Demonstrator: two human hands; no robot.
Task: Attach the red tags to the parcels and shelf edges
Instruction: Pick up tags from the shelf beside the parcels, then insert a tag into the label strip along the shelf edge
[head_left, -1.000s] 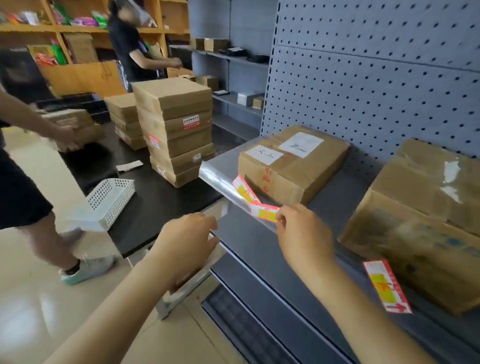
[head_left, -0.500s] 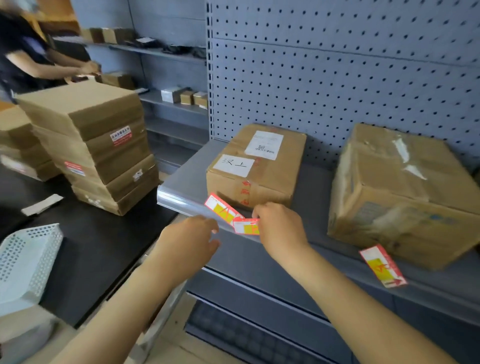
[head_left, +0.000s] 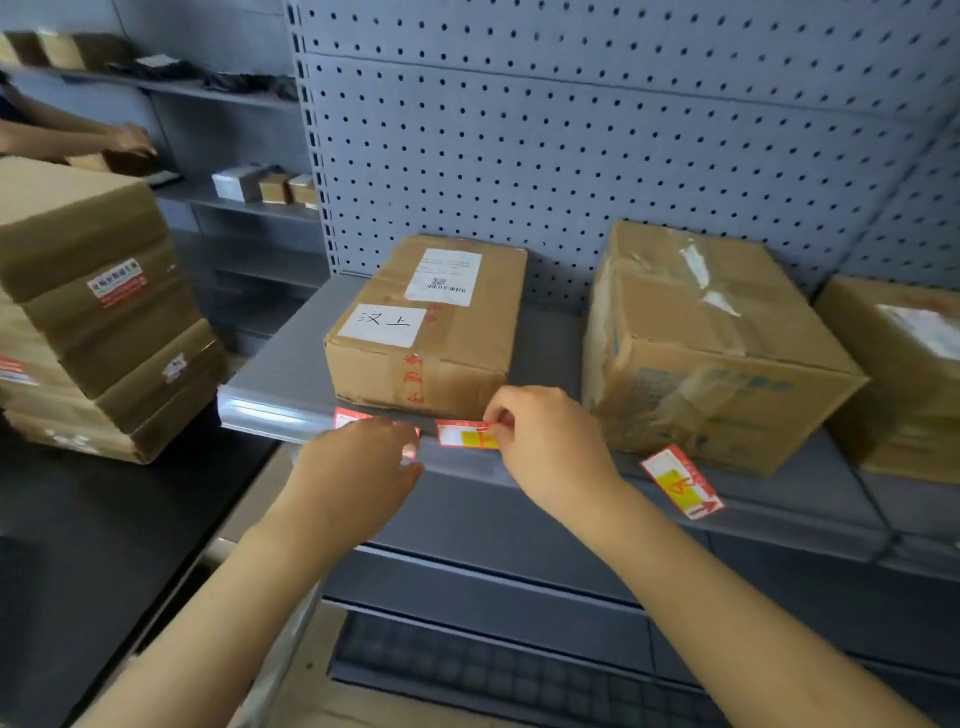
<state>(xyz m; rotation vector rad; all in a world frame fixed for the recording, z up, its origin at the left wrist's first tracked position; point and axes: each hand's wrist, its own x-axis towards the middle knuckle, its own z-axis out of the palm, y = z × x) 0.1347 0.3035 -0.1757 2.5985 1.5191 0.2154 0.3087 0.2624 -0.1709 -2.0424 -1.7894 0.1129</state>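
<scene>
Your right hand pinches the right end of a red tag between thumb and fingertips, holding it flat against the clear strip along the shelf edge, just below the labelled parcel. Your left hand curls loosely over a second red tag just to the left on the same strip; whether those fingers press it or only cover it, you cannot tell from here.

To do this step well, keep the tag level with the strip, seat one end first, then run a finger along it so it sits flush instead of bowing out. Steady the strip with your left hand while the right one works.

A third red tag lies tilted on the shelf in front of the big box, apparently loose and waiting its turn.

Compared with half a second ago, your view has swung rightwards and squarer to the shelf, another box has come into sight at the far right, and the tag in your right hand now lies straighter along the edge.
</scene>
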